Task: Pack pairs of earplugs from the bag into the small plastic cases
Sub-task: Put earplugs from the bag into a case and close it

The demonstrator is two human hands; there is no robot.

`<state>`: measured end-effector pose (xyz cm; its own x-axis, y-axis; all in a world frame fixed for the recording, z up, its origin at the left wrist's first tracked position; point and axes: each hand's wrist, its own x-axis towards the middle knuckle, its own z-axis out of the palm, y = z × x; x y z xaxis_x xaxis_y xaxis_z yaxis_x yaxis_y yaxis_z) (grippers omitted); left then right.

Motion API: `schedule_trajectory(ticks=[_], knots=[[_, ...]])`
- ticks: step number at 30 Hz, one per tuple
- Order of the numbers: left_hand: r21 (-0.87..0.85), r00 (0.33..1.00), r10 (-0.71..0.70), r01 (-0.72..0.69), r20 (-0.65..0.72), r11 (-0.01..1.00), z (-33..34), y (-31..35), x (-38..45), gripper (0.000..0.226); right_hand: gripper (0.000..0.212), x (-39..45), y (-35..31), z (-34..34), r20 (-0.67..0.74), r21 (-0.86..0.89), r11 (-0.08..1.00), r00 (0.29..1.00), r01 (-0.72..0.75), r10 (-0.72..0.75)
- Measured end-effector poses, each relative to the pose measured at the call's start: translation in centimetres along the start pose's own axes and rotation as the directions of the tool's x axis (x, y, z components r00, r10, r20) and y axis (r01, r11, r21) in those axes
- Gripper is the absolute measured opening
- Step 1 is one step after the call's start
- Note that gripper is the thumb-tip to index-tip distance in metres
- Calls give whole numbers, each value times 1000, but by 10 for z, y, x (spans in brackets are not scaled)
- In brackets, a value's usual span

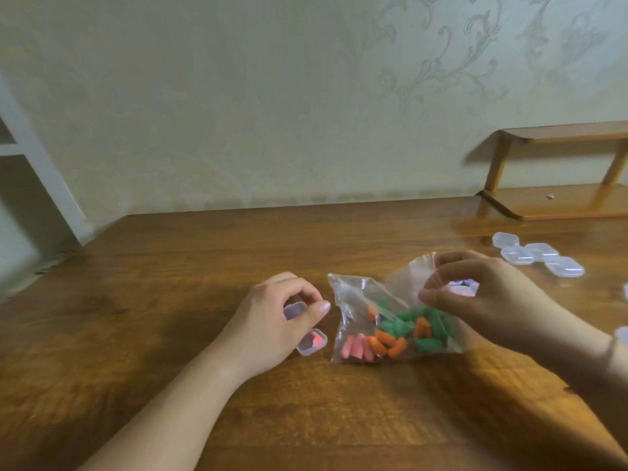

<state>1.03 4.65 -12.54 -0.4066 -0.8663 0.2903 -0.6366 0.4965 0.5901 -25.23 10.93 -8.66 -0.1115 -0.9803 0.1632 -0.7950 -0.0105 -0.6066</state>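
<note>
On the brown wooden table (204, 266), the left hand (272, 321) holds an open small clear plastic case (307, 329) with pink inside, beside the clear plastic bag of green, orange and pink foam earplugs (390, 331), while the right hand (482, 297) pinches another clear case (464, 287) over that bag.

Left hand (278, 317) is reaching in from lower left, fingers curling around a small case (295, 310). Right hand (482, 297) is coming from right, raised, fingertips pinching another case (464, 287).
</note>
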Motion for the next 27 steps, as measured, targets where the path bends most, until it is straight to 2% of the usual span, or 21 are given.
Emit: schedule_trajectory(ticks=[3,5,7,10,12,14,16,18,20,22,23,25,27], knots=[[40,988,82,-77,-132,996,2,7,-3,26,9,-2,-2,-6,-95,318,948,995,24,7],[45,970,127,-120,-208,992,5,19,-8,30,20,-4,-5,-11,-98,553,832,995,50,5],[-13,956,129,-138,-265,990,11,33,-16,39,27,-7,-6,-17,-114,668,740,994,77,0],[-155,959,37,-84,-282,984,18,49,-25,66,32,-13,-9,-24,-168,736,654,983,174,-72],[-343,981,-73,7,-180,939,18,58,-28,85,34,-17,-11,-26,-237,768,587,965,258,-114],[-590,987,-161,112,-30,799,18,64,-29,89,27,-20,-15,-24,-307,771,544,942,332,-140],[-748,969,-214,231,121,623,14,68,-29,62,20,-22,-17,-21,-332,778,514,930,363,-154],[-813,956,-219,283,196,508,10,72,-29,33,18,-22,-19,-18,-332,756,540,928,369,-170],[-856,954,-225,280,198,435,10,72,-28,23,34,-22,-18,-18,-256,781,537,948,317,-186],[-885,955,-227,268,192,381,10,69,-27,18,41,-20,-14,-20,-102,862,473,977,181,-187],[-890,953,-227,275,202,364,10,68,-27,18,39,-18,-13,-20,-25,865,489,983,113,-183],[-896,945,-226,302,237,326,8,67,-26,20,27,-13,-4,-21,120,798,603,978,8,-172],[-897,936,-221,331,273,292,7,65,-26,24,26,-7,5,-21,271,773,631,934,-66,-234]])
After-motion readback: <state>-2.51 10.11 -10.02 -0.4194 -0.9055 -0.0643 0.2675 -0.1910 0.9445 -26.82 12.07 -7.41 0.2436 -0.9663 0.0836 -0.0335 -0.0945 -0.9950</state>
